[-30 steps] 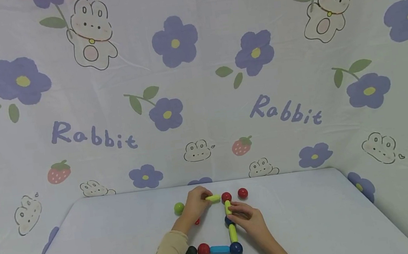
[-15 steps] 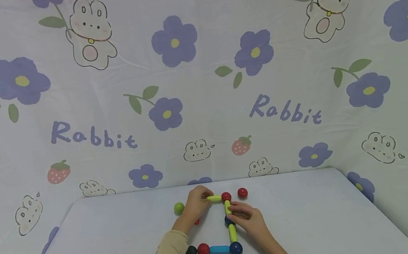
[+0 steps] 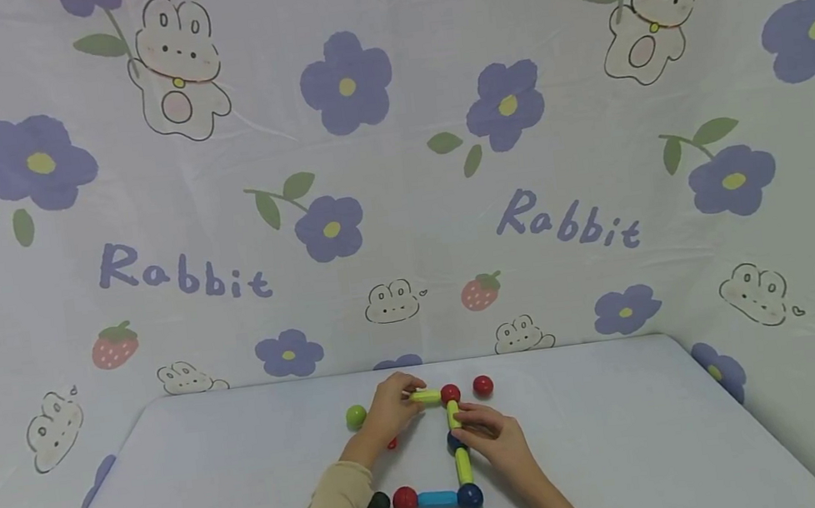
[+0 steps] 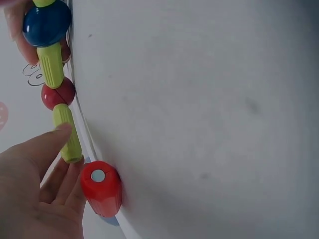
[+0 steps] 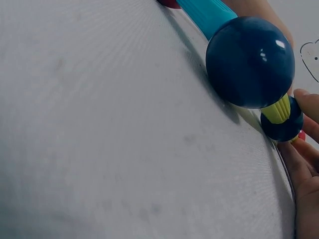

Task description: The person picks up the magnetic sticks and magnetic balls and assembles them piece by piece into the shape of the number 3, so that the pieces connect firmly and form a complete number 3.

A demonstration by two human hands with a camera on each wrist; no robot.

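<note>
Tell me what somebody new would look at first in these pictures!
Probably the big purple flowers and rabbits on the cloth behind the table. Next might come the chain of bright balls and sticks on the table, where the left hand pinches the yellow stick at its far end and the right hand holds a blue ball partway along.

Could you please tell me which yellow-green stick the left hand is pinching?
The farthest yellow-green stick, set crosswise with its right end against a red ball; the other two run near to far, either side of a dark blue ball.
</note>
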